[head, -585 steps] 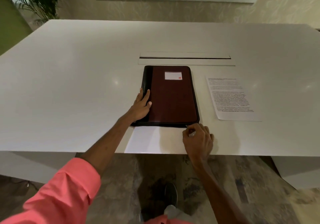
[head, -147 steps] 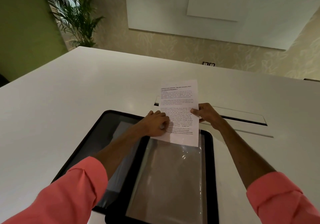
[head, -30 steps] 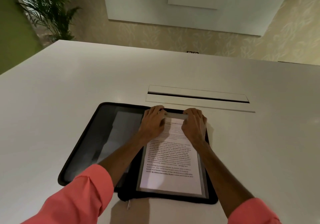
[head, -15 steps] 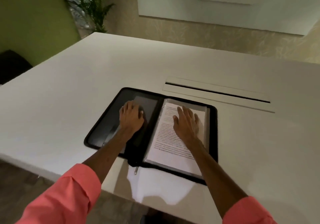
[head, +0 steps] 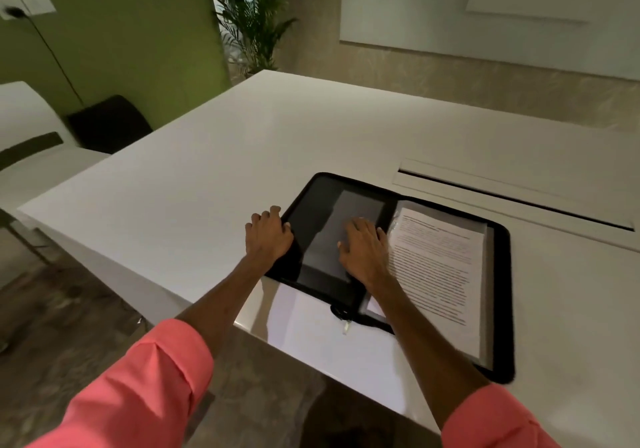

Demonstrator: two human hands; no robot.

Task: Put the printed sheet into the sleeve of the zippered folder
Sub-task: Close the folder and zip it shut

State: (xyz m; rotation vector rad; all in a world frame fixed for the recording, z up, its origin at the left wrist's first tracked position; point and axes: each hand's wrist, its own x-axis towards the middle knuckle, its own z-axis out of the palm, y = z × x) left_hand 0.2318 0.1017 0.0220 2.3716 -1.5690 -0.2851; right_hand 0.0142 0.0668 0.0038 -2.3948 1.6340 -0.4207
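Note:
The black zippered folder (head: 500, 309) lies open flat on the white table (head: 207, 177). The printed sheet (head: 436, 267) sits inside the clear sleeve (head: 485, 309) on the folder's right half. My left hand (head: 268, 239) rests at the outer left edge of the folder's left cover, fingers curled over the rim. My right hand (head: 363, 250) lies flat on the left cover's grey inner pocket (head: 343, 226), next to the spine, fingers spread. A zipper pull (head: 346, 326) hangs at the folder's near edge.
A long cable slot (head: 512, 198) is set in the table behind the folder. A dark chair (head: 107, 125) and a white seat (head: 24, 125) stand left of the table. A potted palm (head: 249, 14) is by the far wall.
My right hand left the sleeved sheet and moved onto the left cover. My left hand slid out to the cover's left edge. The view swung left.

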